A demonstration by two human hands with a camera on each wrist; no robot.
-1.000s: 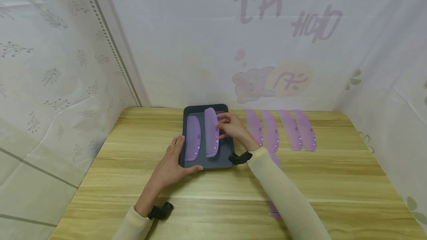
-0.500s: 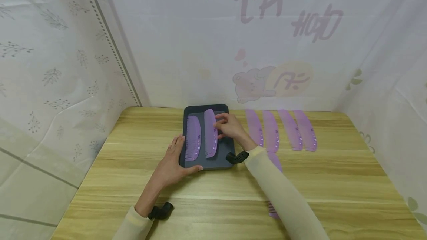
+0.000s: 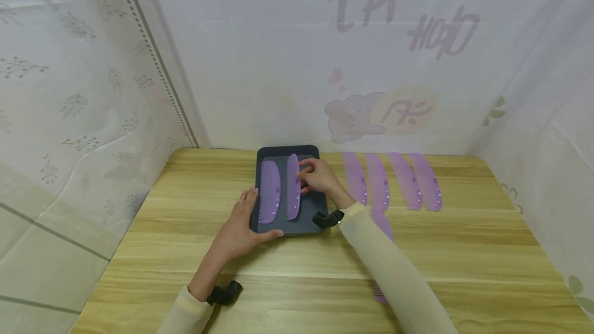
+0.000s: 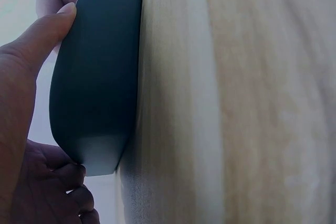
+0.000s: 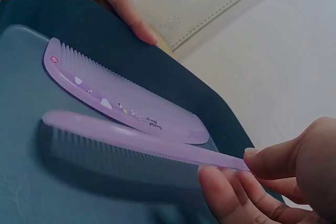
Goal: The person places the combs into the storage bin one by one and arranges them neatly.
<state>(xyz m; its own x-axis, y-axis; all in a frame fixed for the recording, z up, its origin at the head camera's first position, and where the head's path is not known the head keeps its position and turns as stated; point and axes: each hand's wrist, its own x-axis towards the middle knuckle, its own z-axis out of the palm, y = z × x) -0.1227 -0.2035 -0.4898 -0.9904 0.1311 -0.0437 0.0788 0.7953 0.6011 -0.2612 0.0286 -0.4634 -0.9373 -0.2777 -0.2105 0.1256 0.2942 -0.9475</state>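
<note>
A: Head view: which things occupy the wooden desk (image 3: 297, 267)?

B: A dark grey tray (image 3: 310, 215) sits at centre rear. One purple comb (image 3: 268, 191) lies flat in its left half. A second comb (image 3: 293, 186), tilted onto its edge, is held above the tray floor just beside the first. Four more combs (image 3: 392, 181) lie in a row on the desk to the right of the tray, and another comb (image 3: 383, 223) shows partly under the right sleeve.

A: How do the hands stand in this view?

B: The right hand (image 3: 321, 179) pinches the tilted comb near its far end. The left hand (image 3: 243, 222) holds the tray's near left corner, thumb along the front rim and fingers along the left side.

A: Left wrist view: what appears?

B: The tray's outer wall (image 4: 97, 77) fills the left part of the frame, resting on the desk. The thumb (image 4: 39, 38) presses against the rim, and curled fingers (image 4: 55, 182) lie at the corner below. The grip is closed on the tray.

A: Right wrist view: what appears?

B: The flat comb (image 5: 123, 103) lies on the tray floor with teeth pointing up-frame. The held comb (image 5: 142, 142) crosses in front of it, raised and casting a shadow on the tray. Fingertips (image 5: 223, 187) and thumb of the right hand pinch its narrow end, a tight grip on that comb. Fingers of the left hand (image 5: 123, 3) rest on the tray's far rim.
</note>
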